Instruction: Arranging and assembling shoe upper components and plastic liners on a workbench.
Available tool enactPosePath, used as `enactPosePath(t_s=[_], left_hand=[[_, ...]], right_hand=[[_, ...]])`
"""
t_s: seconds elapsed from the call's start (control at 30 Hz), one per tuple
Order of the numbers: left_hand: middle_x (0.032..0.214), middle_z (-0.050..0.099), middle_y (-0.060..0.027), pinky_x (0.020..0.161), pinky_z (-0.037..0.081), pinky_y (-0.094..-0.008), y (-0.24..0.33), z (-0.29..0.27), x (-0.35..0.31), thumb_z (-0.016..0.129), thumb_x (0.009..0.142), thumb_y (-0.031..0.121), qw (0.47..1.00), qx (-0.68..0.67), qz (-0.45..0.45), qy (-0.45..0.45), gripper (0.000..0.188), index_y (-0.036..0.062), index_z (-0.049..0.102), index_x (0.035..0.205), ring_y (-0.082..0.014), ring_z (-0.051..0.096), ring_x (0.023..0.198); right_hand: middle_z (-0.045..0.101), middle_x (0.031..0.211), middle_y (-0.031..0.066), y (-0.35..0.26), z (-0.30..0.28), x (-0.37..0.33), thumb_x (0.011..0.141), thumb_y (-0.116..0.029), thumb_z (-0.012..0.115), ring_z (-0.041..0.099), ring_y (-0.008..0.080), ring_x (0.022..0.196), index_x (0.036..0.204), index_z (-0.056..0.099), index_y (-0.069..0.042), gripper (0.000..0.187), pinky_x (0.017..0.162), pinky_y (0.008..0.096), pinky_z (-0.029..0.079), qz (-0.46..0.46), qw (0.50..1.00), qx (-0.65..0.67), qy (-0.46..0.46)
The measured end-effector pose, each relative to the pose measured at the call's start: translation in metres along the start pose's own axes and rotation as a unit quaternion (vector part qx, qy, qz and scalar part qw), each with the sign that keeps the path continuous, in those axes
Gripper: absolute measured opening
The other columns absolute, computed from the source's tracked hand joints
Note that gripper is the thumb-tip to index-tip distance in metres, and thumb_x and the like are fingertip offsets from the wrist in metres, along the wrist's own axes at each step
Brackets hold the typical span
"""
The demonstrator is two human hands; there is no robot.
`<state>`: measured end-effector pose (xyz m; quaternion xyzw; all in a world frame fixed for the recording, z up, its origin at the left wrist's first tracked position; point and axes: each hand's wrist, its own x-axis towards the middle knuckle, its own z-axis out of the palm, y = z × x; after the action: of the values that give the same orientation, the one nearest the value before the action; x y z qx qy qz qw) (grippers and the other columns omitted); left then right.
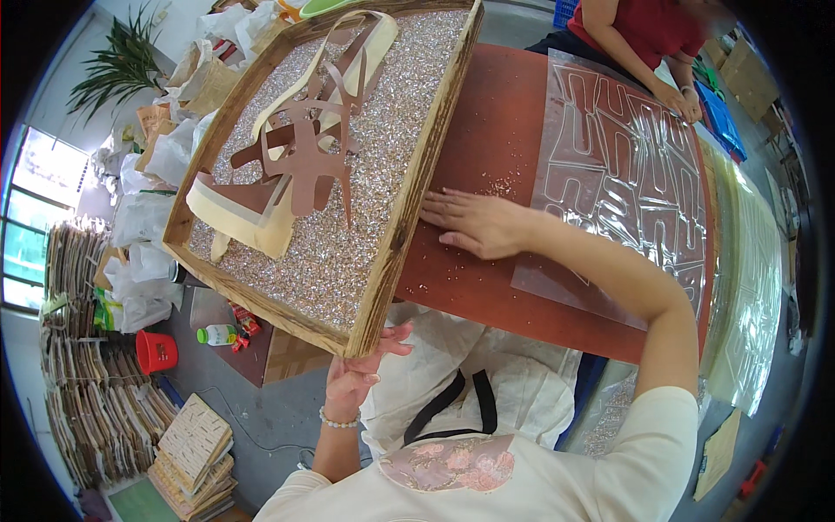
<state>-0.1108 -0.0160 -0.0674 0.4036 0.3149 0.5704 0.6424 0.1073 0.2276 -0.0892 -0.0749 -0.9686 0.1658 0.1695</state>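
The bench (pixel 487 113) beneath the right grip (pixel 478 224) is a plain reddish brown, and the sheet (pixel 631 209) right of that grip is clear, patterned with pale looped outlines. Above the left grip (pixel 361 374), the tray (pixel 421 174) shows yellow-brown wood with dark streaks. Its flecked filling (pixel 335 270) mixes silver, pink and gold, under brown and cream cut-outs (pixel 309 165). The bracelet (pixel 339 421) below the left grip is whitish.

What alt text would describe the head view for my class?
A person's right hand lies palm-down on a reddish-brown tabletop, the left hand at a wooden tray's near corner. The tray holds glittering flakes and brown and cream cutouts; a clear plastic sheet lies rightward.
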Motion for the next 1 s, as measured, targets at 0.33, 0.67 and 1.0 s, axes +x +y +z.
enactPosePath(t_s=[0.33,0.67,1.0], left_hand=[[0.106,0.061,-0.0275,0.106,0.026,-0.0569,-0.003,-0.008,-0.004,0.055,0.057,0.009,0.999,-0.041,-0.032,0.014,0.073,-0.0053,0.042,0.128,-0.0402,0.054,0.113],[0.106,0.062,-0.0267,0.107,0.026,-0.0583,0.004,-0.012,-0.006,0.053,0.056,0.008,0.998,-0.041,-0.046,0.002,0.073,-0.0047,0.043,0.128,-0.0396,0.055,0.111],[0.108,0.061,-0.0234,0.106,0.027,-0.0599,-0.008,-0.01,-0.001,0.053,0.055,0.007,0.998,-0.044,-0.042,0.001,0.074,-0.0056,0.042,0.127,-0.04,0.056,0.11]], right_hand=[[0.048,0.128,0.0218,-0.092,0.068,0.042,0.088,-0.029,0.048,0.036,0.0327,0.13,0.127,0.046,0.002,0.05,0.112,0.044,0.022,0.069,0.997,-0.03,-0.004],[0.032,0.144,0.0194,-0.103,0.033,0.002,0.093,-0.033,0.041,0.024,0.0301,0.137,0.136,0.035,0.005,0.057,0.114,0.041,0.014,0.282,0.943,-0.16,0.07],[0.046,0.133,0.0169,-0.015,0.051,0.056,0.09,-0.028,0.045,0.031,0.0302,0.133,0.125,0.048,0.003,0.048,0.114,0.0441,0.017,0.197,0.965,-0.132,0.109]])
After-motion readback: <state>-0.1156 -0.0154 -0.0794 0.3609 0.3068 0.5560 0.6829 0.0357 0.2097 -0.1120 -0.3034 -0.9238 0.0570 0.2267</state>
